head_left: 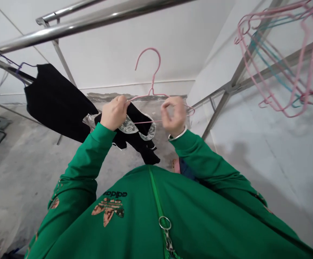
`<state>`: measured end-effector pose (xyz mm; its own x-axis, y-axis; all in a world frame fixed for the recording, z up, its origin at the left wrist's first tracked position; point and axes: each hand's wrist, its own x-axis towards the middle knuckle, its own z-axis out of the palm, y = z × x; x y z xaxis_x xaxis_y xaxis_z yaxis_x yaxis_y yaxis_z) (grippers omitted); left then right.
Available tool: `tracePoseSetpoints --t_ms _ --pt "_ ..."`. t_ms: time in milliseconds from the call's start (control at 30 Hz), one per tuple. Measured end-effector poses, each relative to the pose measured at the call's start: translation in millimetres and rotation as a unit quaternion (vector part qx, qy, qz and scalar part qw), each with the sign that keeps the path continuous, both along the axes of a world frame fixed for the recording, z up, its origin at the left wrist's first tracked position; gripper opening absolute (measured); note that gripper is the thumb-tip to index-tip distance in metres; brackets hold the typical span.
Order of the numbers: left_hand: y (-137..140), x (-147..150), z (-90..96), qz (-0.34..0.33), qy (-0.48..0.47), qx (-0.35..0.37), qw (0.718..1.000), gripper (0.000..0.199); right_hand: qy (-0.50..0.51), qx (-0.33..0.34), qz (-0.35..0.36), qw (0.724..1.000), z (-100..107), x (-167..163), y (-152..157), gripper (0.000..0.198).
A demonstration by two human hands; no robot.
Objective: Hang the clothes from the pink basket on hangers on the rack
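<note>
A pink wire hanger point(153, 80) is held up in front of me, its hook at the top. My left hand point(115, 112) is closed round the hanger's left shoulder and a black garment with white lace trim point(128, 125). The garment hangs below that hand and covers the left part of the hanger's lower bar. My right hand point(174, 116) is at the hanger's right side, its fingers curled and slightly blurred. The hanger runs into and behind this hand, and its right corner shows beyond it.
A metal rail point(91, 24) crosses the upper left. From it a black garment point(57, 102) hangs on a purple hanger point(18, 67). Several pink and teal hangers point(283, 61) hang at the right, beside a metal frame point(228, 88). A white wall point(183, 43) stands behind.
</note>
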<state>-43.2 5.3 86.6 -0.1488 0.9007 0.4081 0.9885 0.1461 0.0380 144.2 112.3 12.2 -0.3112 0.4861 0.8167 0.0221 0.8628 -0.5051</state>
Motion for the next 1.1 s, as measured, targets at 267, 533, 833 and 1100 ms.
tracePoseSetpoints --t_ms 267,533,833,1100 --pt "-21.2 -6.2 11.2 -0.037 -0.027 0.067 0.997 0.024 -0.271 0.059 0.228 0.933 -96.4 -43.3 -19.1 0.046" --pt "-54.0 -16.9 28.0 -0.027 -0.003 0.081 0.996 0.024 -0.405 0.066 0.196 0.891 -113.8 -42.0 1.2 0.037" --pt "-92.6 -57.8 -12.7 0.012 -0.012 0.069 0.997 0.029 -0.344 0.003 0.065 0.937 -102.6 13.7 38.7 0.013" --pt "-92.8 -53.3 -12.6 -0.043 0.03 0.135 0.989 0.027 -0.324 0.054 -0.01 0.945 -67.4 35.6 47.7 0.017"
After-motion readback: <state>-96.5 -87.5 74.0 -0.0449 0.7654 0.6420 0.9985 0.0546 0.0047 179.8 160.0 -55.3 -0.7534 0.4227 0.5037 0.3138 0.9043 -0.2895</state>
